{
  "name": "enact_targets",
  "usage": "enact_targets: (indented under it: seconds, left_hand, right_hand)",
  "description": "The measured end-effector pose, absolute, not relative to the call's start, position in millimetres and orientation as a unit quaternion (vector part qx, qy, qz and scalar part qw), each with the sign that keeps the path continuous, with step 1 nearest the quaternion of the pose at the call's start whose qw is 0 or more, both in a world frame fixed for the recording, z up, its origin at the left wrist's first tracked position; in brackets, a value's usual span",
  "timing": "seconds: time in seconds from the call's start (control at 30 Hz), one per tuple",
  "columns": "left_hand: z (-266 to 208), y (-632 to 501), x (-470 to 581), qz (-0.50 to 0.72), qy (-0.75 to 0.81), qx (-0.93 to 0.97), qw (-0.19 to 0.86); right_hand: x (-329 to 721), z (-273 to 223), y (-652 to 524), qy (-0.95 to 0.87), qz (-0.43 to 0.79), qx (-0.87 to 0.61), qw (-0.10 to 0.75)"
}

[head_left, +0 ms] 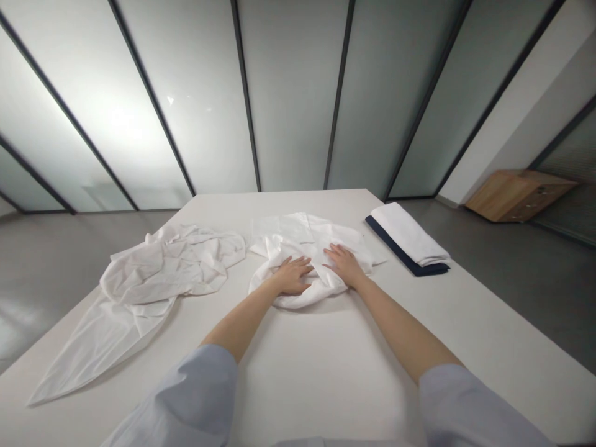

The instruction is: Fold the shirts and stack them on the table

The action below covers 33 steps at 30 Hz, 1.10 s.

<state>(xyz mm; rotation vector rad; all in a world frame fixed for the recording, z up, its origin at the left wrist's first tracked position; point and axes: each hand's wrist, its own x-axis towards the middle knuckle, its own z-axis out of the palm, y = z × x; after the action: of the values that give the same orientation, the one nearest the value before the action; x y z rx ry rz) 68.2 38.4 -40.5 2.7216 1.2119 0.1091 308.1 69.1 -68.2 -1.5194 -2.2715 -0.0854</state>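
A crumpled white cloth [321, 288] lies spread in loose folds in the middle of the table. On its near left part rests my left hand [293, 276], palm down with fingers stretched out. My right hand [343, 264] presses flat on the cloth's right side, fingers spread. Neither hand grips the fabric. Whether the cloth is a garment or a sheet, I cannot tell. A second rumpled white cloth [172, 267] lies apart at the left, one thin end trailing toward the table's near left edge.
At the right edge of the white table [321, 372], a folded white cloth [410, 234] sits on a folded navy cloth [431, 270]. Beyond the table stand frosted glass panels [293, 93]. A wooden cabinet [516, 194] stands on the floor at the far right.
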Motion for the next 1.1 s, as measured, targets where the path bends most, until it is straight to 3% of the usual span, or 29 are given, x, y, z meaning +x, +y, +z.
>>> enact_targets:
  seconds: [0.13, 0.37, 0.47, 0.63, 0.9, 1.03, 1.1]
  left_hand:
    - [-40, 40, 68, 0.122, 0.434, 0.889, 0.084]
    - [-18, 34, 65, 0.250, 0.532, 0.806, 0.074]
    - [-10, 24, 75, 0.261, 0.499, 0.819, 0.115]
    - [-16, 8, 105, 0.163, 0.438, 0.879, 0.094]
    - [-26, 38, 70, 0.176, 0.613, 0.770, 0.025]
    - [-32, 53, 41, 0.120, 0.704, 0.700, 0.015]
    - [-34, 57, 34, 0.129, 0.735, 0.665, -0.004]
  right_hand:
    - [297, -52, 61, -0.784, -0.010, -0.615, 0.083]
    - [294, -27, 61, -0.708, 0.030, -0.704, 0.039]
    - [300, -25, 61, -0.650, 0.042, -0.756, 0.058]
    - [315, -28, 61, -0.645, 0.074, -0.754, 0.094]
    - [300, -29, 58, -0.796, 0.262, -0.511, 0.192]
    - [306, -32, 65, -0.777, 0.113, -0.572, 0.238]
    - [314, -38, 66, -0.755, 0.040, -0.626, 0.189]
